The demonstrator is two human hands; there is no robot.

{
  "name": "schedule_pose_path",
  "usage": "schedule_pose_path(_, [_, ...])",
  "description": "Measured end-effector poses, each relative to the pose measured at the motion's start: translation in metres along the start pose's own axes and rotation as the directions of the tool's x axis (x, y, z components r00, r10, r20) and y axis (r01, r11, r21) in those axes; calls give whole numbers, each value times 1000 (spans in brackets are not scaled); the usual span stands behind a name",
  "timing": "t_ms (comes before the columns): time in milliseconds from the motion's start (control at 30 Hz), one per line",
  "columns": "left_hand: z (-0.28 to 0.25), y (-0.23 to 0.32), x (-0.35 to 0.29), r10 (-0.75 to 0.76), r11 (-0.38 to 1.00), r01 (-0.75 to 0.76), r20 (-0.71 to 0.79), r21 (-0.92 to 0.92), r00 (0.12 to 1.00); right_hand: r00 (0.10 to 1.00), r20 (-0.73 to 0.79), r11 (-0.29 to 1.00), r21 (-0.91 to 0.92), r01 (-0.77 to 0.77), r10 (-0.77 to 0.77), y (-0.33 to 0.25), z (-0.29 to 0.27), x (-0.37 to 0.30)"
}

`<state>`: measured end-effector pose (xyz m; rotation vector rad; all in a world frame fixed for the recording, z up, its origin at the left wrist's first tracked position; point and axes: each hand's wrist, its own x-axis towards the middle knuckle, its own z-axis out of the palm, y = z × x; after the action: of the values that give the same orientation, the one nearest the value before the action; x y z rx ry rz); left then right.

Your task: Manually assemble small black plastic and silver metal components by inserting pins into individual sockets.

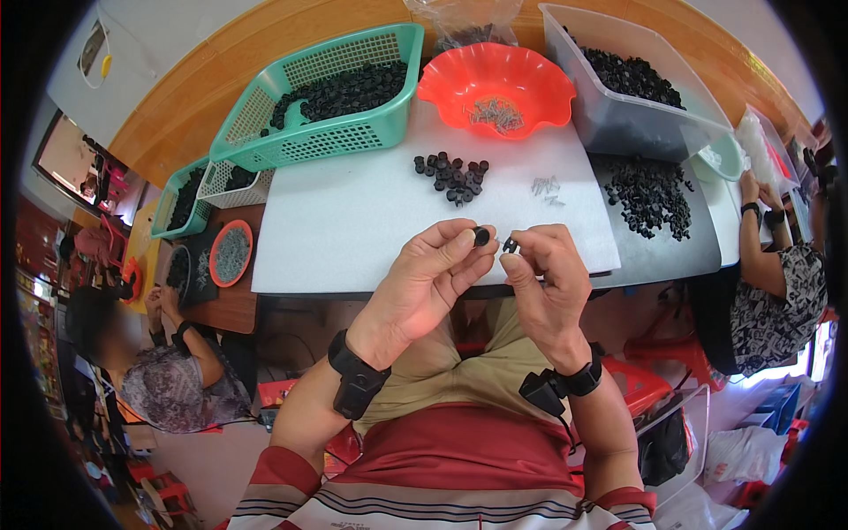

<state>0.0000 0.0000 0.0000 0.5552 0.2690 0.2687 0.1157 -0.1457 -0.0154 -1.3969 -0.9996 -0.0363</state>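
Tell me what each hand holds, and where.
Left hand: small round black part, pinched at fingertips. Right hand: smaller black piece, likewise pinched.

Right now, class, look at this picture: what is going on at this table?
A seated person holds a small round black plastic part in the fingertips of the left hand and a smaller dark piece in the right hand, the two close together above the edge of a white table. On the table lie a cluster of similar black parts, a few small metal screws, a green plastic basket of black parts and a red scalloped bowl holding screws. Other people sit on either side.
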Motion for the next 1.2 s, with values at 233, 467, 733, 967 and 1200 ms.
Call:
schedule_pose_path(233, [1, -2, -3, -7, 999, 7, -9, -31, 1000, 999, 29, 999, -31, 45, -44, -2, 2, 1])
schedule_pose_path(467, [0, -5, -2, -3, 1000, 3, 3, 21, 1000, 998, 51, 999, -41, 25, -23, -8, 4, 6])
schedule_pose_path(733, [-3, -8, -1, -6, 1000, 6, 3, 18, 1000, 998, 67, 998, -61, 15, -11, -6, 4, 6])
schedule_pose_path(967, [-2, -7, -2, -19, 999, 18, 14, 46, 1000, 998, 66, 998, -64, 26, -22, -5, 3, 5])
schedule_pose_path(1200, [2, -10, -2, 18, 992, -17, -7, 129, 1000, 996, 45, 993, -79, 85, -81, -1, 3, 4])
